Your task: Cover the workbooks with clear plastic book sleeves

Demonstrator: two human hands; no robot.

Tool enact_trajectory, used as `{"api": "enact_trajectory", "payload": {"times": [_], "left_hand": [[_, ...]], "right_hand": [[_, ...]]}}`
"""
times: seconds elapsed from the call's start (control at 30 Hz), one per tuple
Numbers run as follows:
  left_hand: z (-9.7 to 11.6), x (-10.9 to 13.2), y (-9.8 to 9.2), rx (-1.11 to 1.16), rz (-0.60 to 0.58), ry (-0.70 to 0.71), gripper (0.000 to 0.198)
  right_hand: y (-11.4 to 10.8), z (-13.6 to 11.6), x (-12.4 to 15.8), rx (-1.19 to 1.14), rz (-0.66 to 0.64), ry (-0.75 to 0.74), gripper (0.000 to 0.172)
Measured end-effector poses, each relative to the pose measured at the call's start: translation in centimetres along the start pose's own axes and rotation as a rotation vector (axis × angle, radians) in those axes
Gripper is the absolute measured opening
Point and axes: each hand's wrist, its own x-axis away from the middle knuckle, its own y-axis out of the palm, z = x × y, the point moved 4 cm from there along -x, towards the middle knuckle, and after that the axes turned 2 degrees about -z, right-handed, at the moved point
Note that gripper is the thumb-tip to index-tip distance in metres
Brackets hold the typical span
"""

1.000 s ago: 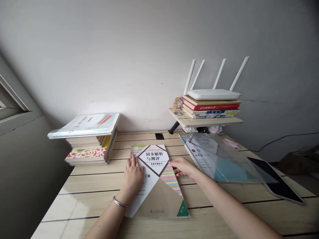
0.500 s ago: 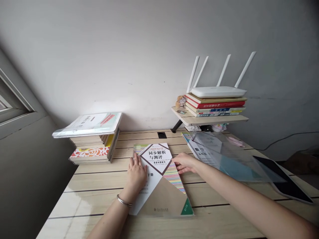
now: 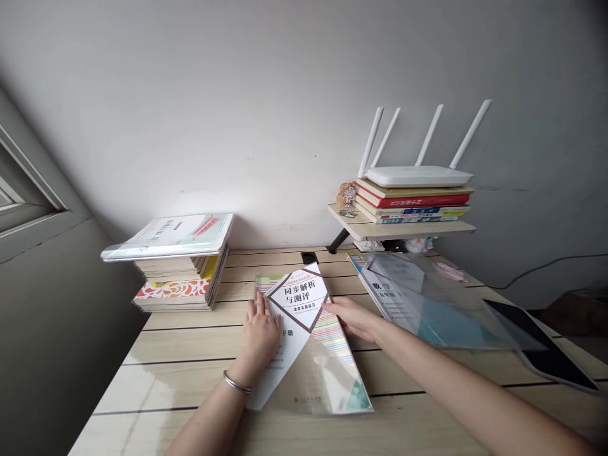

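Observation:
A paperback workbook (image 3: 304, 373) in a clear plastic cover lies in front of me, with Chinese lettering in a diamond on its front. Flat on its left side rests my left hand (image 3: 262, 332), fingers stretched out, a silver bangle at the wrist. My right hand (image 3: 351, 318) pinches the right edge of the workbook, thumb on top and the other fingers underneath, partly hidden. That edge is raised and bowed, and light glares off the lower right cover.
A stack of books (image 3: 178, 278) stands at the left. On the right lie another covered book (image 3: 392, 285), a clear plastic sheet (image 3: 456, 323), a dark tablet (image 3: 534, 342) and a pink item (image 3: 451, 272). A small shelf (image 3: 427, 228) carries books and a white router (image 3: 420, 175).
My right hand has taken the workbook's right edge and lifted it, so the cover bows and catches light. My left hand stays in place.

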Motion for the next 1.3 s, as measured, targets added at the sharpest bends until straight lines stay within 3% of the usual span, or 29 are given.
{"api": "enact_trajectory", "payload": {"times": [0.1, 0.33, 0.47, 0.63, 0.83, 1.0, 1.23, 1.3], "left_hand": [[-0.2, 0.0, 0.0, 0.005, 0.037, 0.002, 0.049], [-0.4, 0.2, -2.9, -0.006, 0.079, -0.066, 0.043], [-0.4, 0.3, -4.5, 0.094, 0.059, -0.113, 0.05], [-1.1, 0.3, -5.2, 0.443, 0.138, -0.172, 0.05], [-3.0, 0.0, -5.7, 0.993, 0.164, -0.312, 0.023], [-3.2, -0.3, -6.0, 1.244, 0.073, -0.288, 0.033], [-2.2, 0.0, -5.4, 1.575, -0.228, -0.284, 0.041], [-2.2, -0.1, -5.0, 1.607, -0.26, -0.281, 0.039]], "right_hand": [[0.8, 1.1, 0.0, -0.091, -0.067, -0.119, 0.03], [0.5, 0.4, 2.3, -0.207, 0.062, -0.452, 0.047], [0.6, -0.3, 4.2, -0.276, 0.122, -0.47, 0.051], [1.3, -0.3, 5.0, -0.327, 0.138, -0.462, 0.051], [0.9, -0.8, 5.0, -0.246, 0.175, -0.488, 0.056], [0.2, -0.9, 3.9, -0.192, 0.128, -0.514, 0.056], [0.0, -0.1, 2.1, -0.092, 0.186, -0.586, 0.065], [0.2, 0.3, 1.7, -0.073, 0.184, -0.578, 0.067]]}}
